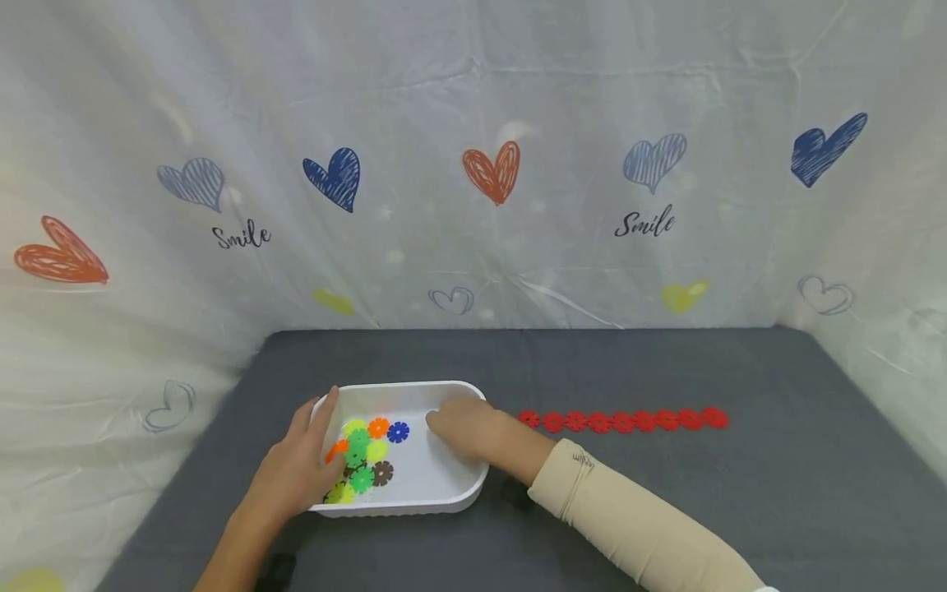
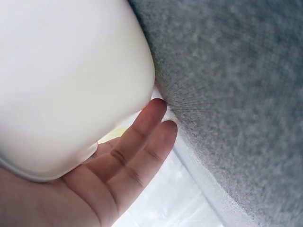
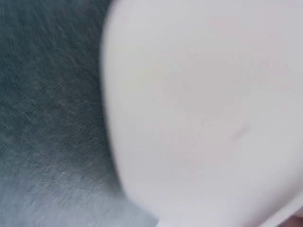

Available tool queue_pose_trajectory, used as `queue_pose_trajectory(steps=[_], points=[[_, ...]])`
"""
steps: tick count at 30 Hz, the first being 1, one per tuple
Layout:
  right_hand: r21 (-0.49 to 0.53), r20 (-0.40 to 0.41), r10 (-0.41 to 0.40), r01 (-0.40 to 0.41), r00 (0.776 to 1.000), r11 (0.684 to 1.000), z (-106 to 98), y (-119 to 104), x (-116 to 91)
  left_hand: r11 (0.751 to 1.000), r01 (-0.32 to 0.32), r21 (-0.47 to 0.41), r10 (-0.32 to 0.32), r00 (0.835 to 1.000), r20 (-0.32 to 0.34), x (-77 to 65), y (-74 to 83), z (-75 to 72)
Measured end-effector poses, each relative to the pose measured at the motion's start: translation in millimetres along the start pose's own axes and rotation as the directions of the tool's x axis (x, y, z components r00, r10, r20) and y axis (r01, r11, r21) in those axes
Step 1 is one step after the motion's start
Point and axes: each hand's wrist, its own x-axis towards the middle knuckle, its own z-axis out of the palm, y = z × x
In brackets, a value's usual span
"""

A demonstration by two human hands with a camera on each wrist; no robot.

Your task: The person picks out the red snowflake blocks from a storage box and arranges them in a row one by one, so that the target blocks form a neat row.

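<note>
A white plastic tray point(image 1: 414, 501) stands on the dark grey cloth, with its outer wall point(image 2: 75, 90) filling much of the left wrist view. My left hand point(image 1: 299, 464) grips its left side, thumb over the rim and fingers along the outside. Several flower-shaped plastic discs in green, yellow, orange, brown and blue lie in the tray's left half, among them a blue disc point(image 1: 398, 432). My right hand point(image 1: 466, 427) reaches over the right rim into the tray. Its fingertips are hidden, so whatever they touch cannot be seen. The right wrist view is blurred and mostly tray wall point(image 3: 199, 104).
A row of red flower-shaped discs point(image 1: 621, 423) runs across the cloth to the right of the tray, just beyond the right forearm. A white curtain point(image 1: 414, 247) printed with hearts hangs behind the grey table point(image 1: 740, 493) and along its sides.
</note>
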Motion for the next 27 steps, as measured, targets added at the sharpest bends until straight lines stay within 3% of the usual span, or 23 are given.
queue_pose_trajectory(steps=[2, 5, 13, 19, 22, 27], points=[[0.095, 0.031, -0.006, 0.003, 0.999, 0.995, 0.1, 4.8, 1.8, 1.0, 0.0, -0.003, 0.0, 1.0, 0.004, 0.0, 0.7, -1.3], [0.158, 0.072, -0.036, 0.024, 0.997, 0.987, -0.1, 7.7, 3.4, 1.0, 0.007, -0.013, -0.007, 1.0, 0.016, 0.0, 2.2, -1.5], [0.074, 0.115, -0.066, 0.058, 0.991, 0.996, -4.8, 3.9, 1.6, 1.0, 0.021, -0.002, -0.021, 1.0, 0.008, -0.7, 0.9, -0.2], [0.114, 0.133, -0.083, 0.068, 0.988, 0.991, -8.7, 7.0, 3.0, 1.0, 0.019, 0.0, -0.019, 1.0, 0.013, -1.3, 1.5, -2.5], [0.167, 0.091, -0.076, 0.06, 0.993, 0.984, -9.4, 9.7, 3.0, 1.0, 0.016, -0.002, -0.016, 1.0, 0.013, -1.3, 2.2, -3.4], [0.238, -0.048, -0.041, 0.051, 0.998, 0.97, -5.7, 14.5, 0.9, 1.0, 0.005, -0.007, -0.005, 1.0, 0.015, -1.3, 2.8, -4.4]])
